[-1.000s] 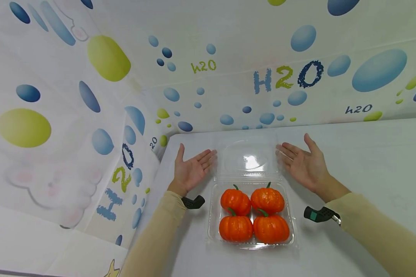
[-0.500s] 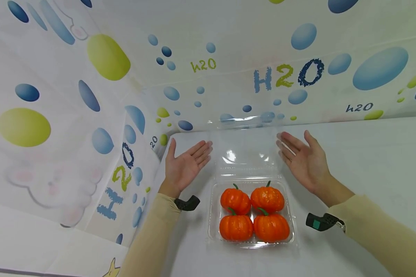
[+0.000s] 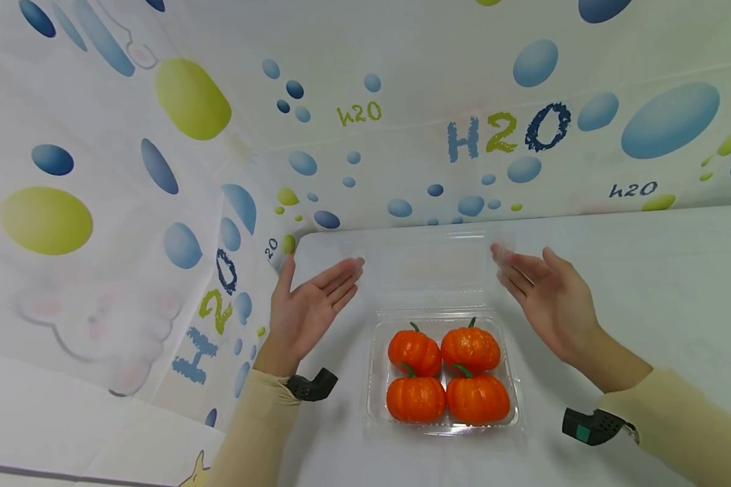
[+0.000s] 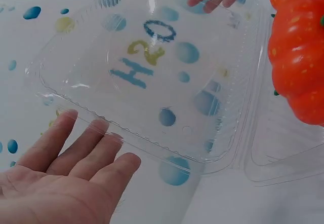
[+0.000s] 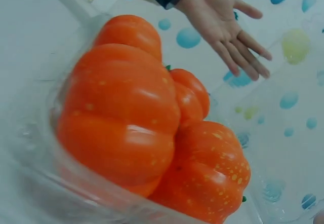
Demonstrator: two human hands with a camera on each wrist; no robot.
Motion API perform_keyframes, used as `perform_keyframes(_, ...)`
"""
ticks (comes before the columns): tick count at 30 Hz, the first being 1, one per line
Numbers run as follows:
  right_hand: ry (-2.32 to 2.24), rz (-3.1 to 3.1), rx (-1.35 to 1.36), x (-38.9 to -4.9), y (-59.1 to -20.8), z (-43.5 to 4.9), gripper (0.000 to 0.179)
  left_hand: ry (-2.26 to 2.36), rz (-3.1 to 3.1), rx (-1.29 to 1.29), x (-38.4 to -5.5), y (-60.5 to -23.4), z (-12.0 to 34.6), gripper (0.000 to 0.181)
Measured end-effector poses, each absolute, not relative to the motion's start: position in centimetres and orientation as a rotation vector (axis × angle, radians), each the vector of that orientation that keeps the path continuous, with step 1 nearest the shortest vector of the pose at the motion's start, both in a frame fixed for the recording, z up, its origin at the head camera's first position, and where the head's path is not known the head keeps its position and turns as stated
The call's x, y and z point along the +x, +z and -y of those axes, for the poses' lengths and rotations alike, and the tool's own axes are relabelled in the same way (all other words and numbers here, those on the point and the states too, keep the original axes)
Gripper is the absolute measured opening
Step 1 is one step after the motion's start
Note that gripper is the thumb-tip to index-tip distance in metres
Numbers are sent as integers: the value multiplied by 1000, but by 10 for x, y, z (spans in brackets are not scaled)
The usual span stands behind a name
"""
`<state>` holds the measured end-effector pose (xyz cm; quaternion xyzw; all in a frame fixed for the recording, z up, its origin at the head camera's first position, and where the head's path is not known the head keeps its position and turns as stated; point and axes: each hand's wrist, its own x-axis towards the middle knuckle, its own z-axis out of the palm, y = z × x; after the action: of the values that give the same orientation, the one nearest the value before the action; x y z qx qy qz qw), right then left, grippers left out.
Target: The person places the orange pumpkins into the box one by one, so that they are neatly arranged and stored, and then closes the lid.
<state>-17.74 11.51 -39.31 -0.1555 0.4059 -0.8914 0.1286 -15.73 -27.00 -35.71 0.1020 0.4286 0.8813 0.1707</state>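
Note:
Several orange toy pumpkins (image 3: pixel 415 400) with green stems sit in the base of a clear plastic clamshell box (image 3: pixel 370 379). Its hinged lid (image 3: pixel 429 267) stands tilted up on the far side, almost see-through. My left hand (image 3: pixel 304 311) is at the lid's left edge, palm up and fingers straight. In the left wrist view, the fingertips (image 4: pixel 98 127) overlap the lid's rim. On the other side, my right hand (image 3: pixel 554 304) holds its straight fingers at the lid's right edge, palm facing inward. Neither hand is curled round anything.
The box stands on a white table (image 3: pixel 664 284). A backdrop (image 3: pixel 402 155) printed with blue and green drops and "H2O" lettering rises behind it and along the left. Each wrist wears a black camera mount (image 3: pixel 313 385).
Both hands have moved outward from each other, with the wrists drawn a little nearer to me. The lid has changed its tilt, while the base and pumpkins stay put.

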Motion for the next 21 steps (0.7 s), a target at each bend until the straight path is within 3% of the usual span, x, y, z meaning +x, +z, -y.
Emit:
perform_keyframes(11,-2281,-1699,-384,-146,-392,-126,41,2371,-1631,212,-117,-350,269,50)
perform_keyframes(21,-2084,-1998,-316,-117,-406,-127,27,2107,-1956,381,-90,-363,277,39)
